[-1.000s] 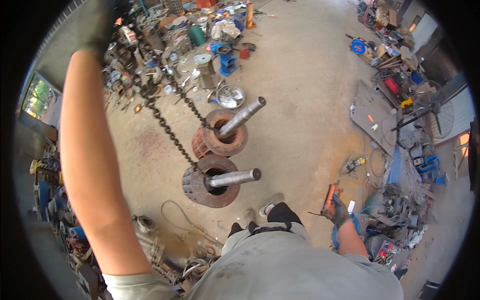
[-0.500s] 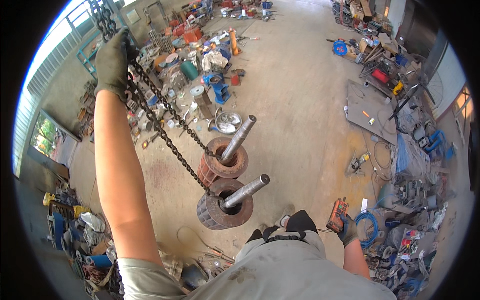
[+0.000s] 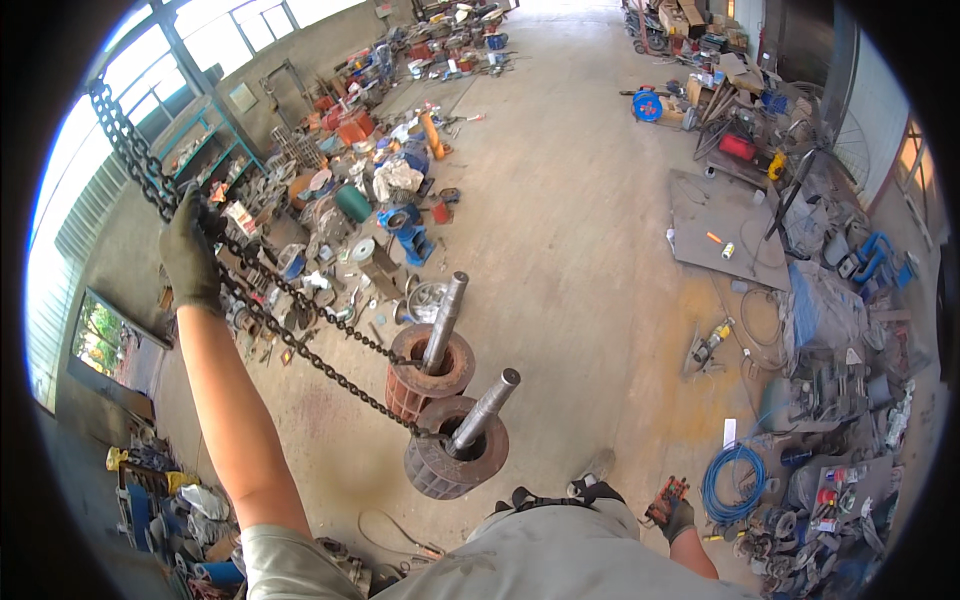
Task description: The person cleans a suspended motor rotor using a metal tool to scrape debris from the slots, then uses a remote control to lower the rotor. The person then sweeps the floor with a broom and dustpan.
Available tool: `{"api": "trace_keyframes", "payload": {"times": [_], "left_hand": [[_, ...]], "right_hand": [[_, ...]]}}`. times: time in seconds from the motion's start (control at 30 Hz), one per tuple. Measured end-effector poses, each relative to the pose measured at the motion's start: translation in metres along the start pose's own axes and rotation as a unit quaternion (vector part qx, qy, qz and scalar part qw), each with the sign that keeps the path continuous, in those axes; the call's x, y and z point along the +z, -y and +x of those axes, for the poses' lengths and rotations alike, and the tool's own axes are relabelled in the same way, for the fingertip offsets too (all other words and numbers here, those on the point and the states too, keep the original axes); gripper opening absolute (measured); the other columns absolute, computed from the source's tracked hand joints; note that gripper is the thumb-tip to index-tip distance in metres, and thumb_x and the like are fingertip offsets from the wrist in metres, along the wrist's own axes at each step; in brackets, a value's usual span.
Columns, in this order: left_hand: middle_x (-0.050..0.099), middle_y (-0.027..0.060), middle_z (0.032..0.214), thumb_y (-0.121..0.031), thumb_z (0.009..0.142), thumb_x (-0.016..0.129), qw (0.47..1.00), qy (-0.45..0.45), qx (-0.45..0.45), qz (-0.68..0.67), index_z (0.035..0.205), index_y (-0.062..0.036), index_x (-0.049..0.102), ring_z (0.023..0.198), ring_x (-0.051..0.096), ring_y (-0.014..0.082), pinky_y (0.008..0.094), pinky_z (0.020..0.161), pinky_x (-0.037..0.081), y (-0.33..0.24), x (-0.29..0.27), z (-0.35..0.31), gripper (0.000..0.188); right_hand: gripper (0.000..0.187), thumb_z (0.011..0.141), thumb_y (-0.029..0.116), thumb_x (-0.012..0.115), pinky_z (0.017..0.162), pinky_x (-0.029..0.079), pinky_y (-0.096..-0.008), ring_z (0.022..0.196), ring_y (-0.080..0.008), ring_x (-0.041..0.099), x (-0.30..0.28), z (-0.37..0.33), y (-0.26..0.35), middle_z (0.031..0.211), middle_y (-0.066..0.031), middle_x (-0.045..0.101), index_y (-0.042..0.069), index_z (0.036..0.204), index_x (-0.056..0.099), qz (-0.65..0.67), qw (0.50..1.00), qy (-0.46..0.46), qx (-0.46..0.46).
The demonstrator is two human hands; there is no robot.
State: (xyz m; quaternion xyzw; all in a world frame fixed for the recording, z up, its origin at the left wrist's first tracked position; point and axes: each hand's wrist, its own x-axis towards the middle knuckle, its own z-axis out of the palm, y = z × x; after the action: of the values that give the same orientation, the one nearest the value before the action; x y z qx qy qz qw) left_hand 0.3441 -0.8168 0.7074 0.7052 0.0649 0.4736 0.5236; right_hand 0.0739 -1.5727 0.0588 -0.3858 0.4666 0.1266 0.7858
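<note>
Gloved fingers (image 3: 188,208) around dark-linked chain (image 3: 128,143)

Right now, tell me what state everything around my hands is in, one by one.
Left hand: gloved, raised, gripping the chain.
Chain: two strands slanting down from the hand toward the cylinders.
Right hand: gloved, lowered, holding the remote.
Orange remote: held; its button states can't be made out.
Ribbed cylinders: side by side, open-topped.
Metal shafts: tilted, jutting from the cylinders' openings.
Blue hose: coiled.
</note>
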Motion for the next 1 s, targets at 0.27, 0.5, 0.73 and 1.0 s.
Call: {"api": "trace_keyframes", "payload": {"times": [0.27, 0.5, 0.73, 1.0], "left_hand": [[0.066, 0.0023, 0.104, -0.025, 0.105, 0.059, 0.997, 0.023, 0.005, -0.078, 0.130, 0.0016, 0.067, 0.089, 0.062, 0.0123, 0.0289, 0.079, 0.053, 0.024, 0.072, 0.018, 0.037], [0.061, 0.0105, 0.130, 0.002, 0.102, 0.051, 0.957, 0.152, 0.234, 0.084, 0.140, 0.0010, 0.059, 0.116, 0.062, 0.0220, 0.0362, 0.101, 0.055, 0.007, 0.167, -0.013, 0.039], [0.062, 0.0056, 0.112, -0.036, 0.100, 0.065, 0.982, 0.112, 0.146, 0.028, 0.126, -0.0035, 0.064, 0.092, 0.059, 0.0119, 0.0262, 0.078, 0.049, -0.012, 0.312, -0.024, 0.041], [0.070, 0.0259, 0.114, -0.039, 0.103, 0.053, 0.766, 0.089, 0.491, 0.406, 0.130, -0.0224, 0.069, 0.109, 0.064, 0.0429, 0.0463, 0.098, 0.048, -0.020, 0.434, -0.012, 0.036]], "right_hand": [[0.036, 0.091, -0.007, 0.047, 0.085, 0.061, -0.0398, 0.093, -0.0240, 0.072, -0.022, 0.056, 0.037, 0.108, -0.0109, 0.071, 0.009, 0.118, 0.064, -0.124, 0.972, -0.037, -0.198], [0.023, 0.088, 0.003, 0.054, 0.077, 0.060, -0.0372, 0.081, -0.0231, 0.070, -0.010, 0.068, 0.107, 0.091, -0.0090, 0.072, 0.005, 0.098, 0.074, -0.368, 0.918, -0.040, -0.142], [0.016, 0.090, 0.009, 0.058, 0.070, 0.061, -0.0456, 0.077, -0.0264, 0.072, -0.036, 0.123, 0.108, 0.089, -0.0060, 0.072, 0.012, 0.095, 0.072, -0.322, 0.940, -0.094, -0.061], [0.045, 0.101, 0.047, 0.059, 0.069, 0.058, -0.0344, 0.088, -0.0185, 0.068, 0.025, 0.042, 0.160, 0.110, 0.0015, 0.070, 0.022, 0.138, 0.062, 0.042, 0.993, 0.099, -0.053]]}}
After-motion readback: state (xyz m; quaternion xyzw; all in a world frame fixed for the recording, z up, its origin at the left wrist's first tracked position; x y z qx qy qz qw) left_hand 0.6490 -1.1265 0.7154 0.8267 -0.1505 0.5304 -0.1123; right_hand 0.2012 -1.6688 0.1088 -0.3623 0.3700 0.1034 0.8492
